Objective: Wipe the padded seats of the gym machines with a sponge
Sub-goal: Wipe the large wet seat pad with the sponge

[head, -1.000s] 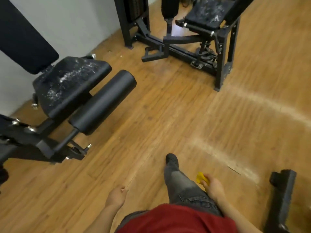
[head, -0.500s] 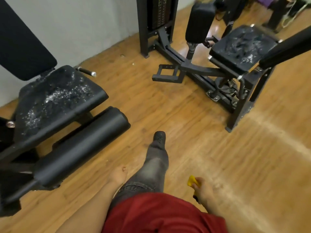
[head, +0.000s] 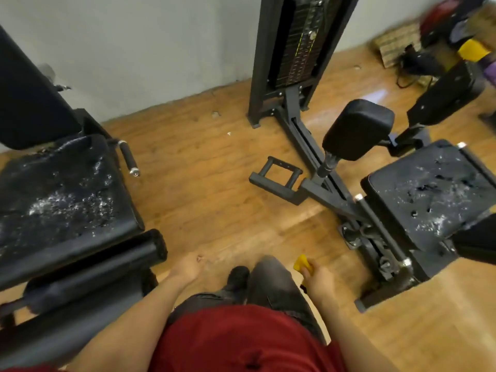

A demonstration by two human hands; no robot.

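The yellow sponge (head: 302, 262) sits pinched in the fingers of the right hand (head: 318, 277), low beside the person's leg. The left hand (head: 188, 267) hangs loosely curled, holding nothing, just beside a black roller pad (head: 88, 269). Beyond the left hand lies a foam-flecked padded seat (head: 61, 194); up and right of the right hand, well apart, is another soiled seat (head: 434, 194). Farther off stands a weight stack (head: 300, 41).

A single wide-angle camera, worn on the person's head, looks steeply down and forward over a red shirt (head: 241, 342) to the wooden floor (head: 204, 189). A padded seat (head: 61, 194) lies close at frame left, another seat (head: 432, 194) at right, the white wall (head: 150, 49) farther ahead. Edges bend and blur.
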